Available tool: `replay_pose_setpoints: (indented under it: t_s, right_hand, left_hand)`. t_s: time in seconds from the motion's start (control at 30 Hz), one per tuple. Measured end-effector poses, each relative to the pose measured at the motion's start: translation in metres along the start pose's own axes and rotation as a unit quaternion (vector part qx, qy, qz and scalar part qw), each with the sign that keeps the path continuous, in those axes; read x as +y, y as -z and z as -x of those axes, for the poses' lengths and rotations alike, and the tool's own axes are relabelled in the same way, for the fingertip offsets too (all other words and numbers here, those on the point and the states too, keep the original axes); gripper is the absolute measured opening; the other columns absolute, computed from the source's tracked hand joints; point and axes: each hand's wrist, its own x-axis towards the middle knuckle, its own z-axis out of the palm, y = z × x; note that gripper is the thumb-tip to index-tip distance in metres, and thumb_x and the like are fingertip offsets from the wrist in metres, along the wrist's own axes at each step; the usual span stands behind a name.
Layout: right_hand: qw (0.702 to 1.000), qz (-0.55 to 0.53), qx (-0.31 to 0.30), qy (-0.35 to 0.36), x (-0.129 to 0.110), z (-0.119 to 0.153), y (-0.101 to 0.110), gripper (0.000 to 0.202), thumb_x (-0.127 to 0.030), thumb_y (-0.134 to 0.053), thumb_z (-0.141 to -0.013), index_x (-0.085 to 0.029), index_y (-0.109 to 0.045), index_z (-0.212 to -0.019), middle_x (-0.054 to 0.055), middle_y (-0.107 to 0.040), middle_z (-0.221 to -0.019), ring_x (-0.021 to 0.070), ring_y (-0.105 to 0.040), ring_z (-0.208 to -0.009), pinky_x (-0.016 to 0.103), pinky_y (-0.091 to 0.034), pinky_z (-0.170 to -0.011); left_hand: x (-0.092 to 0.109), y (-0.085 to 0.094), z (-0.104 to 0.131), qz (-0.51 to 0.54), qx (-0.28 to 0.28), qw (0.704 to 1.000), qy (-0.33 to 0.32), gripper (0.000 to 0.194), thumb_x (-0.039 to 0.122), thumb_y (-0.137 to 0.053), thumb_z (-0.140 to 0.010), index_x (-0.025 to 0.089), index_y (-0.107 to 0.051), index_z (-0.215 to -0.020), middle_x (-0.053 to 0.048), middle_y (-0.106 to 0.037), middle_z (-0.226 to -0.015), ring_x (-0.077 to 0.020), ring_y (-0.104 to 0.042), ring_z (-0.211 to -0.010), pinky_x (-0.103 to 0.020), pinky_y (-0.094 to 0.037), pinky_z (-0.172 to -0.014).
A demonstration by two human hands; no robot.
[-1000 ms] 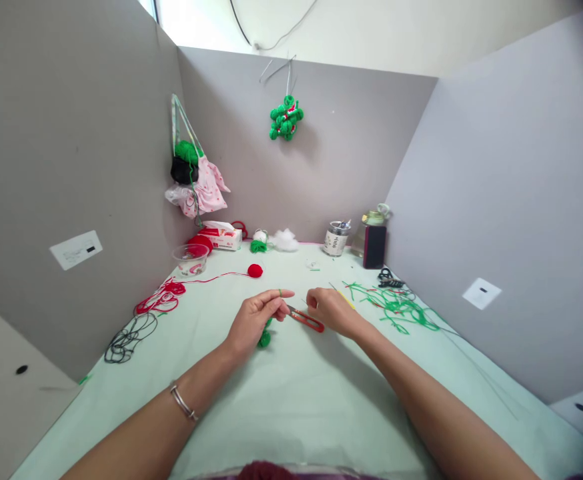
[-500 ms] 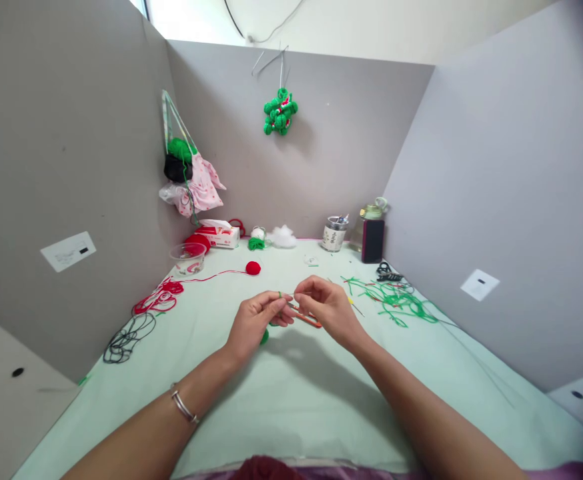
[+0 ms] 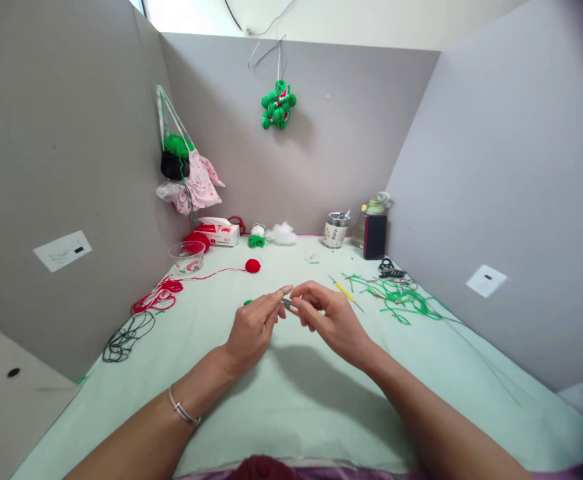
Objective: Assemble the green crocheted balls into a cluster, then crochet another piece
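My left hand is closed, with thumb and fingers pinched together. A bit of green yarn work shows behind its knuckles; the rest is hidden by the hand. A green band is visible on the left index finger. Facing it, my right hand has its fingers curled around small orange-handled thread snips. The metal blades point toward my left fingertips. Both hands are raised over the table, their fingertips nearly touching. A yellow-handled crochet hook lies just beyond my right hand.
Green yarn scraps lie at right, near a black claw clip. A red yarn ball trails toward red strands at left. Behind stand a plastic tub, tissue box, pen tin and phone.
My left hand has turned over its fingertips, and the green piece has swung from below to behind it. The snips' orange handle is now mostly covered by my right hand.
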Motion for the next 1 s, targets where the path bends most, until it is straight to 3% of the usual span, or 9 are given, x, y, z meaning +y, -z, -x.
replay_pose_setpoints:
  t_s: [0.4,0.67,1.0]
  right_hand:
    - [0.996,0.077,0.009,0.039,0.0058,0.0018,-0.0013,0.017,-0.028,-0.051,-0.095,-0.022,-0.067,-0.098,-0.006,-0.050,-0.057,0.0102,-0.043,-0.053,0.024,-0.032,-0.055]
    - [0.997,0.073,0.007,0.030,0.0063,0.0014,-0.0026,0.016,-0.028,-0.051,-0.094,-0.022,-0.065,-0.091,-0.006,-0.051,-0.056,0.0097,-0.040,-0.051,0.023,-0.032,-0.054]
    - [0.998,0.050,0.004,0.027,0.0072,0.0019,-0.0047,0.018,-0.028,-0.049,-0.095,-0.021,-0.066,-0.095,-0.005,-0.051,-0.058,0.0097,-0.040,-0.051,0.022,-0.032,-0.053]
  left_hand:
    - [0.0022,-0.0006,0.0007,-0.024,0.002,0.999,-0.022,0.041,0.024,-0.043,-0.097,0.022,-0.062,-0.133,-0.004,-0.068,-0.080,-0.0155,-0.060,-0.070,-0.027,-0.048,-0.072]
    - [0.0027,-0.0008,0.0010,-0.022,-0.011,1.000,-0.014,0.042,0.024,-0.041,-0.098,0.020,-0.060,-0.135,-0.005,-0.066,-0.081,-0.0157,-0.060,-0.073,-0.027,-0.049,-0.073]
    - [-0.0010,-0.0021,0.0007,-0.030,-0.021,0.999,-0.012,0.042,0.023,-0.040,-0.099,0.018,-0.060,-0.136,-0.004,-0.065,-0.078,-0.0151,-0.059,-0.070,-0.026,-0.048,-0.073]
